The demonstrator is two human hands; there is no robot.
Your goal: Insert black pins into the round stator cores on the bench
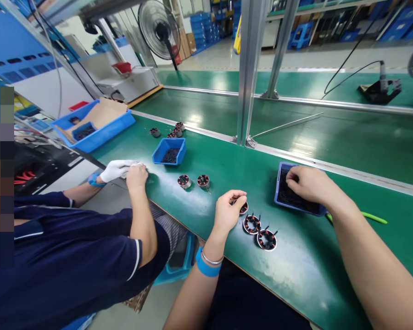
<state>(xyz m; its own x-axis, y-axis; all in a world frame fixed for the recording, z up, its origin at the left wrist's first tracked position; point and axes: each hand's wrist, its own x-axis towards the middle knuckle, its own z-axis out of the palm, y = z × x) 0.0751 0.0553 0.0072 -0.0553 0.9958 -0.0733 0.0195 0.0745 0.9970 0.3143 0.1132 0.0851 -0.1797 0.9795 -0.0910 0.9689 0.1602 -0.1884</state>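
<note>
My left hand (228, 211) is closed around the edge of a round wound motor part (243, 207) on the green table. Two similar rings with red-and-black windings and short upright black leads, a nearer one (266, 239) and a middle one (252, 224), sit just right of it, touching each other. At the right, my right hand (308, 184) reaches into a blue bin (277, 190) of small black pieces. Its thumb and fingertips are pressed together over the pieces; whatever lies between them is too small to make out.
A co-worker sits at the left, one hand gloved (115, 170). Two motor parts (203, 181) and a small blue bin (168, 145) stand between us. Green-handled pliers (375, 217) lie beside my right forearm. A metal post (247, 73) rises behind the table (223, 158).
</note>
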